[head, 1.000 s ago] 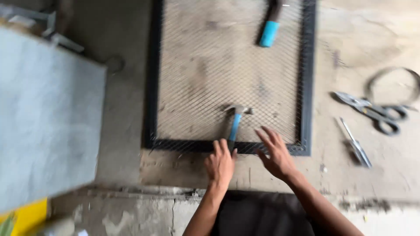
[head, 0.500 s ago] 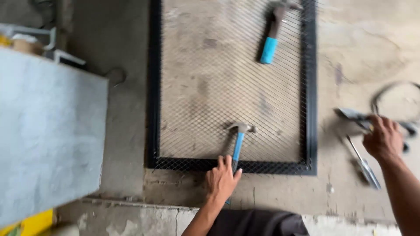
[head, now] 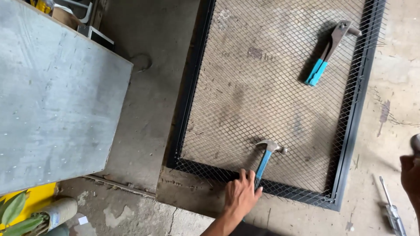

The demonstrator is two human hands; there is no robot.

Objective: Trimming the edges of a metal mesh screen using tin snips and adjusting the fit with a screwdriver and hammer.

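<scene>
A person is kneeling over a black metal frame (head: 355, 109) filled with expanded wire mesh (head: 271, 87), which is lying flat on a stained concrete floor (head: 144, 113). Their left hand (head: 241, 196) is resting on the near rail of the frame, fingers curled loosely around the end of a claw hammer's blue handle; the hammer (head: 267, 157) is lying on the mesh just inside that rail, its steel head pointing away from them. Their right hand (head: 410, 175) is showing only at the right edge of the view, mostly cropped, so I cannot tell whether it is open or gripping something. A screwdriver (head: 390, 207) is lying on the floor just below it. A blue-handled hand riveter (head: 328, 52) is sitting on the mesh near the far right rail. The mesh is already seated within the frame; whether it is fully fastened is not visible. A grey metal sheet (head: 52, 96) is lying to the left
</scene>
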